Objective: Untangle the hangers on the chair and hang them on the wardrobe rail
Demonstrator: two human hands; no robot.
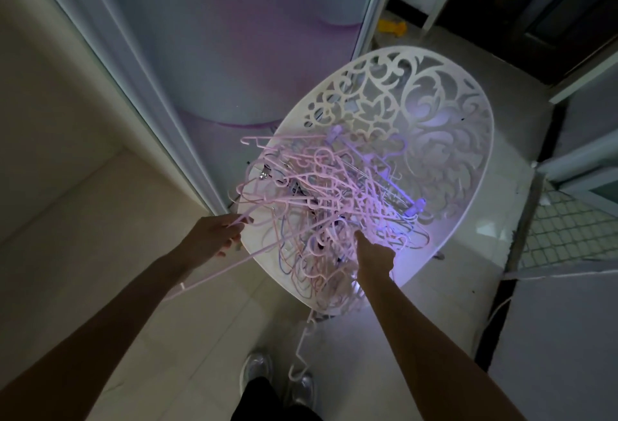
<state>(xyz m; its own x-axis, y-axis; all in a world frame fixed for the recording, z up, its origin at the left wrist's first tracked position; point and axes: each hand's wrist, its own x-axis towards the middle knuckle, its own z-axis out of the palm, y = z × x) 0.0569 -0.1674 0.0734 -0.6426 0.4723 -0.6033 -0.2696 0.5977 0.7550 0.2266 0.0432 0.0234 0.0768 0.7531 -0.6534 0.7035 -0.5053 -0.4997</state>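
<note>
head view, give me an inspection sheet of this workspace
surface: white cut-out patterned chair holds the pile.
job's things: tangled pink hangers heaped on the seat; one pink hanger partly pulled out toward the left; wardrobe rail not in view.
clutter: white hooks dangling off the chair's front edge; yellow object on the floor behind.
grips: left hand holds the pulled hanger; right hand reaches into the pile.
cables: white cord on the floor at right.
surroundings: sliding door, tiled floor, shoes.
</note>
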